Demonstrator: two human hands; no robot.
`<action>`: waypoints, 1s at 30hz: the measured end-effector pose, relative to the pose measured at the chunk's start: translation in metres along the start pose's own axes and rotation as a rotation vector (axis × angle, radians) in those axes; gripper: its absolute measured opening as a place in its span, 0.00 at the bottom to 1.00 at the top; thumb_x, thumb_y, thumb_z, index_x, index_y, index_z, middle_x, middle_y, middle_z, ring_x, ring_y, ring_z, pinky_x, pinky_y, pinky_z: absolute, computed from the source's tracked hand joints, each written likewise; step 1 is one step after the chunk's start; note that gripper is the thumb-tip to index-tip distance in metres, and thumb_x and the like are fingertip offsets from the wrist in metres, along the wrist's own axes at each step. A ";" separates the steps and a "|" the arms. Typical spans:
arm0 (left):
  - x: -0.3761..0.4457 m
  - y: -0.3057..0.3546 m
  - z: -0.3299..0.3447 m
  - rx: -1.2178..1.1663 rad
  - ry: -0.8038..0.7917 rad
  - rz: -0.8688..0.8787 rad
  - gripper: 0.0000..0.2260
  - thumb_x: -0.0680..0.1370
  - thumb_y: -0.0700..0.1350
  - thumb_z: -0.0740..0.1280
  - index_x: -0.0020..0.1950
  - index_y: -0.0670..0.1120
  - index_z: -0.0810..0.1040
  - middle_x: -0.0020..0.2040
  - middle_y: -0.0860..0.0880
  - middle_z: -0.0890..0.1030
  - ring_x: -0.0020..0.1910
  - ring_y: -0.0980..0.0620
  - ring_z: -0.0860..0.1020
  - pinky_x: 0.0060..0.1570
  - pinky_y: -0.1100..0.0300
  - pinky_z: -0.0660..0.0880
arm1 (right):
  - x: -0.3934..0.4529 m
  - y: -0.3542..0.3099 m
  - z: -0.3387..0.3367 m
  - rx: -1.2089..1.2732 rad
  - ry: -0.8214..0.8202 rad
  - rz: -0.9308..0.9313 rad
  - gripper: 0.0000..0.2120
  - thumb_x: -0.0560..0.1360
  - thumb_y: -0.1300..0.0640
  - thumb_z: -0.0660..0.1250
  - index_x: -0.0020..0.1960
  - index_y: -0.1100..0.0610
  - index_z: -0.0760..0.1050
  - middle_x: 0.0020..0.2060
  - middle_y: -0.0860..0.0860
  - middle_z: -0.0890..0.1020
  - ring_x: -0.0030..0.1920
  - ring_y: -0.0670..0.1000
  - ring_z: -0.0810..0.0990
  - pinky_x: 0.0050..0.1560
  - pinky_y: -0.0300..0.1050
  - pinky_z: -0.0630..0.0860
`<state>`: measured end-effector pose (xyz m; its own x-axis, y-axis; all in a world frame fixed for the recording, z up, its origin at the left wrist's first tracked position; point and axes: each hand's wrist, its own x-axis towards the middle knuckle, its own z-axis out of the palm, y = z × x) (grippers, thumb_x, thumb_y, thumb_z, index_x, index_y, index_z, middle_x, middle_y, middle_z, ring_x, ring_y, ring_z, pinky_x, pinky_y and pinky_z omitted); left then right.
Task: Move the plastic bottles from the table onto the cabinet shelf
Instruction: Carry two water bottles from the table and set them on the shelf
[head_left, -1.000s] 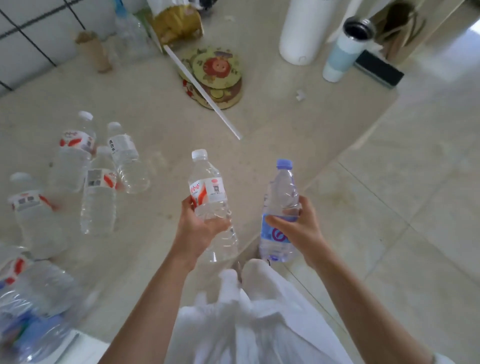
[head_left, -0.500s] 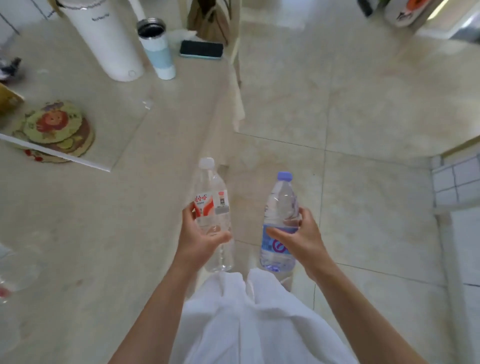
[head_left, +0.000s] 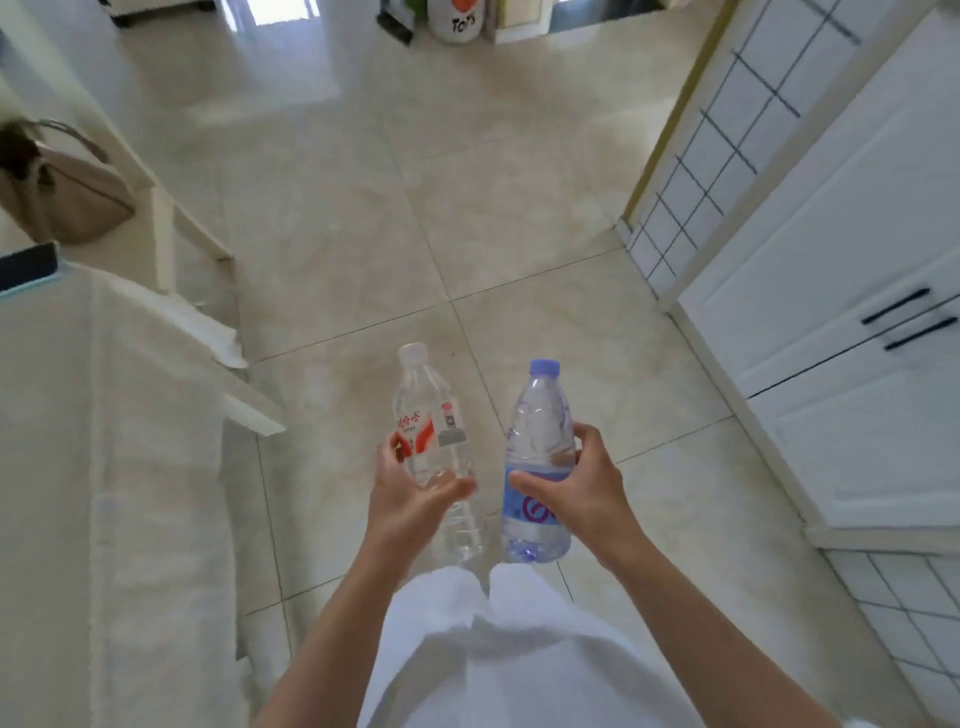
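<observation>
floor: beige tiled floor (head_left: 519, 218), table edge (head_left: 104, 415) at our left
cabinet: white cabinet (head_left: 857, 364) ahead-right, doors shut, no shelf visible
left hand (head_left: 410, 493): wrapped round red-label bottle (head_left: 431, 431), upright, cap away from us
right hand (head_left: 576, 488): closed round blue-cap bottle (head_left: 535, 467), upright, nearer cabinet
next: we judge 2 bottles carry rightward

view swung off table (head_left: 104, 467) — white cabinet (head_left: 852, 322) now at right, bottles over floor tiles (head_left: 363, 208).
</observation>
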<state>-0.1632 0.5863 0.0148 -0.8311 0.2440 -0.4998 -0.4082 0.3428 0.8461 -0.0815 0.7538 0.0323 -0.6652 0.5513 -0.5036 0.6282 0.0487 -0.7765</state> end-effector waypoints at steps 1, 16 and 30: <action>0.006 0.007 0.014 0.015 -0.029 0.009 0.33 0.63 0.42 0.81 0.59 0.56 0.67 0.56 0.55 0.78 0.50 0.55 0.81 0.55 0.55 0.78 | 0.006 0.003 -0.013 0.013 0.031 0.015 0.36 0.62 0.54 0.81 0.65 0.52 0.67 0.51 0.50 0.80 0.49 0.50 0.81 0.44 0.37 0.76; 0.138 0.122 0.194 0.295 -0.412 0.185 0.35 0.64 0.35 0.79 0.63 0.50 0.64 0.51 0.53 0.76 0.49 0.54 0.79 0.47 0.60 0.77 | 0.109 0.011 -0.152 0.206 0.482 0.159 0.37 0.65 0.53 0.79 0.66 0.55 0.64 0.55 0.54 0.77 0.53 0.54 0.79 0.40 0.36 0.76; 0.186 0.196 0.379 0.499 -0.783 0.257 0.37 0.62 0.39 0.81 0.62 0.55 0.64 0.54 0.53 0.76 0.52 0.52 0.78 0.53 0.57 0.74 | 0.150 0.031 -0.271 0.397 0.858 0.383 0.38 0.64 0.50 0.79 0.67 0.52 0.63 0.53 0.54 0.77 0.53 0.55 0.79 0.51 0.49 0.80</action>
<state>-0.2544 1.0425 0.0176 -0.3112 0.8395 -0.4455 0.1090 0.4972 0.8607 -0.0524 1.0635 0.0358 0.1639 0.8903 -0.4248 0.4555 -0.4503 -0.7680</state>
